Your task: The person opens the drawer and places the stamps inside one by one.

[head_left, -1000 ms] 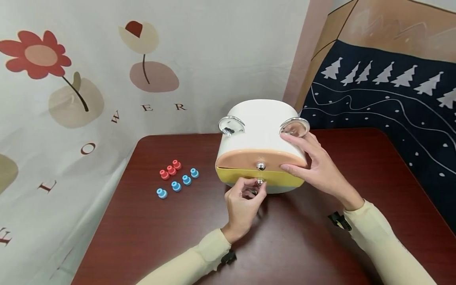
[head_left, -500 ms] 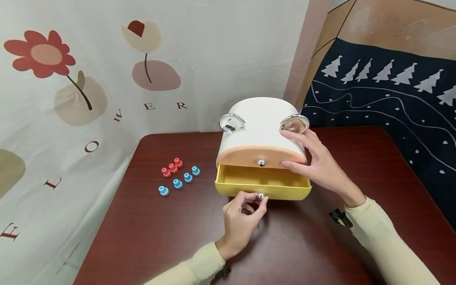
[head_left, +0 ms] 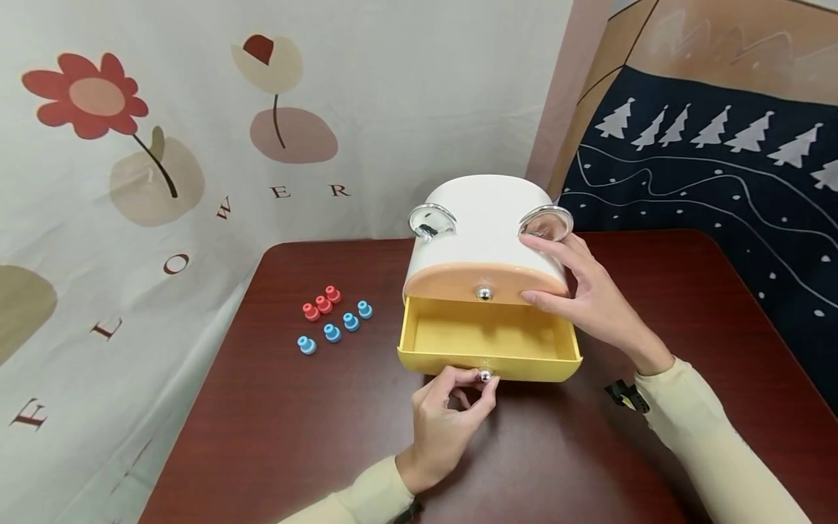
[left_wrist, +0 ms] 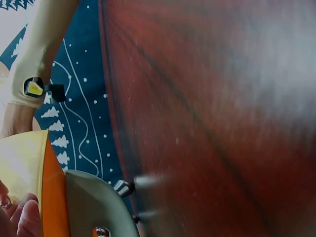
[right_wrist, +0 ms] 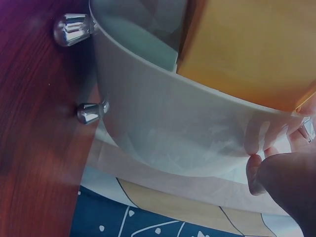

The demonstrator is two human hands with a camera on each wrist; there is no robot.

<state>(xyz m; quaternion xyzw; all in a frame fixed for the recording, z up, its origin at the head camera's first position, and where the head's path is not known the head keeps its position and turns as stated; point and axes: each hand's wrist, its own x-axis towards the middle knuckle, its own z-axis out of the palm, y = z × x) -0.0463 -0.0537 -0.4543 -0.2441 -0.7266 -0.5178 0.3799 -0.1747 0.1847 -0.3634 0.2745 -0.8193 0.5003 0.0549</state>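
A small white drawer cabinet with silver ear-shaped trims stands on the table. Its yellow drawer is pulled well out, and the inside shows bare. My left hand pinches the silver knob of that drawer between thumb and fingertips. Against the cabinet's right side rests my right hand, fingers spread, thumb on the orange top drawer and index finger by the right ear trim. Below the yellow drawer, the grey-green bottom drawer appears in the left wrist view.
Left of the cabinet, three red pegs and several blue pegs stand in two slanting rows on the dark red table. Silver feet support the cabinet. Printed curtains hang behind the table.
The yellow drawer has slid from nearly closed to well out, toward the person, with the left hand on its knob. My right hand keeps its place on the cabinet; the pegs stay put.
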